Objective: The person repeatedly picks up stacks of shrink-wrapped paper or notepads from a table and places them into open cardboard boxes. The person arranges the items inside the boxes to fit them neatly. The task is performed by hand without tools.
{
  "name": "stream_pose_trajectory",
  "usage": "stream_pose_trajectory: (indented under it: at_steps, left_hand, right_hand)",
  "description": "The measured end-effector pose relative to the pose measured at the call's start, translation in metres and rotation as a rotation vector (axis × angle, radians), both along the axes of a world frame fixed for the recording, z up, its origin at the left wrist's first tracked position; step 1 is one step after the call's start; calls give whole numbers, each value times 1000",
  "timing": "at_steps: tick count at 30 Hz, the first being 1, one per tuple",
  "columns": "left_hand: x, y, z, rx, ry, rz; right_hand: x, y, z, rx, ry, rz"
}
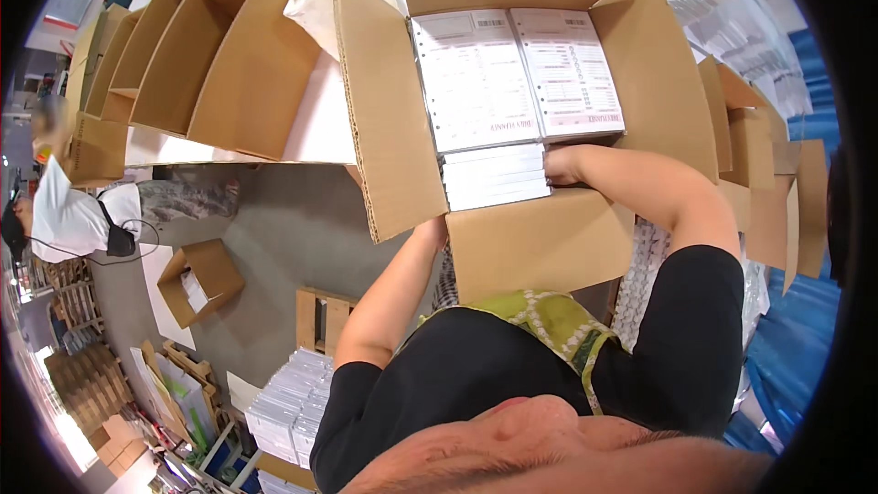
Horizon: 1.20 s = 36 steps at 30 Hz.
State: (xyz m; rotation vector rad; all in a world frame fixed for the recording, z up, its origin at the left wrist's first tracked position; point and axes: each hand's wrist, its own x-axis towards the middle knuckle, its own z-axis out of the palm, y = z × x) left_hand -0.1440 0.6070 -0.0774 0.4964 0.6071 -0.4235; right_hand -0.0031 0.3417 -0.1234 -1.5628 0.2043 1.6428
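In front of me stands an open cardboard box (540,233) with its flaps spread. Two stacks of printed planner pads lie face up in its far part, a left stack (477,82) and a right stack (572,73). Nearer to me, several white packs (497,176) stand on edge in a row. My right hand (563,166) reaches down into the box just right of that row; its fingertips are hidden. My left hand (433,232) is at the box's near left corner, its fingers out of sight behind the cardboard.
Several empty cardboard boxes (247,64) stand on the white table at left; more open boxes (754,142) are at right. Plastic-wrapped stacks (291,407) sit low at left near a wooden pallet (322,318). A small open box (201,282) rests on the floor. Another person (82,210) is at far left.
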Motion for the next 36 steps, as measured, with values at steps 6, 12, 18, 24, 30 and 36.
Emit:
stream_pose_trajectory:
  at_steps: [6,12,18,24,30,36]
  left_hand:
    - [-9,3,0,-16,-64,-87]
    - [-4,3,3,17,-106,-121]
    - [13,-3,4,11,-115,-129]
    - [18,-22,-2,-36,-118,-154]
    - [12,-28,-4,-16,-142,-170]
    - [-3,-3,11,353,-193,43]
  right_hand:
    - [-6,0,19,-10,-75,93]
    - [2,1,36,-23,-135,258]
    - [1,7,68,-32,-143,495]
    - [-24,22,107,51,-281,310]
    - [-23,24,102,50,-416,382]
    - [-3,46,178,-247,-613,1071]
